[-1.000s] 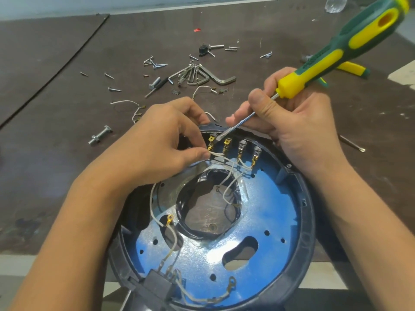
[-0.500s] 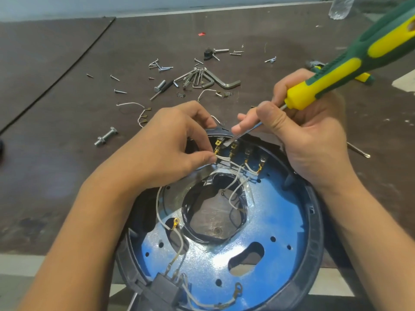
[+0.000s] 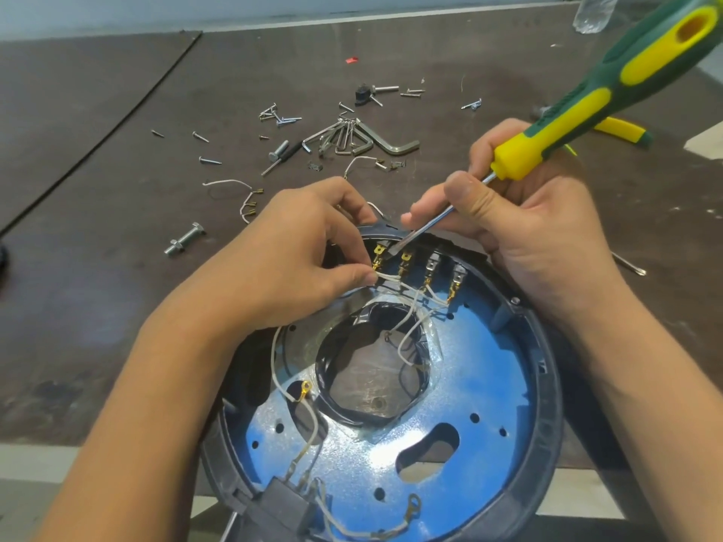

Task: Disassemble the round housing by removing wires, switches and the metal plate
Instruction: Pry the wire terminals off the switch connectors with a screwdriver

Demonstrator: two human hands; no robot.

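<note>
The round dark housing [image 3: 547, 416] lies at the table's near edge, with a blue metal plate [image 3: 481, 381] inside it. A row of brass spade terminals [image 3: 407, 264] sits at its far rim, with white wires [image 3: 410, 318] running from them. My left hand [image 3: 289, 256] pinches the white wire at the leftmost terminal. My right hand [image 3: 536, 228] grips a green-and-yellow screwdriver [image 3: 610, 84], and its blade tip rests at that leftmost terminal. A black switch block [image 3: 281, 506] with more wires sits at the housing's near rim.
Loose screws [image 3: 277, 115], a bunch of hex keys [image 3: 352, 138], a large bolt [image 3: 184, 240] and removed wire pieces [image 3: 234, 189] lie on the brown table behind the housing. Yellow-handled pliers [image 3: 622, 131] lie at the right. A clear bottle [image 3: 594, 9] stands at the far right.
The view has shifted slightly. Both hands stay at the leftmost terminal, with the screwdriver tip still against it and the handle tilted a little more upright.
</note>
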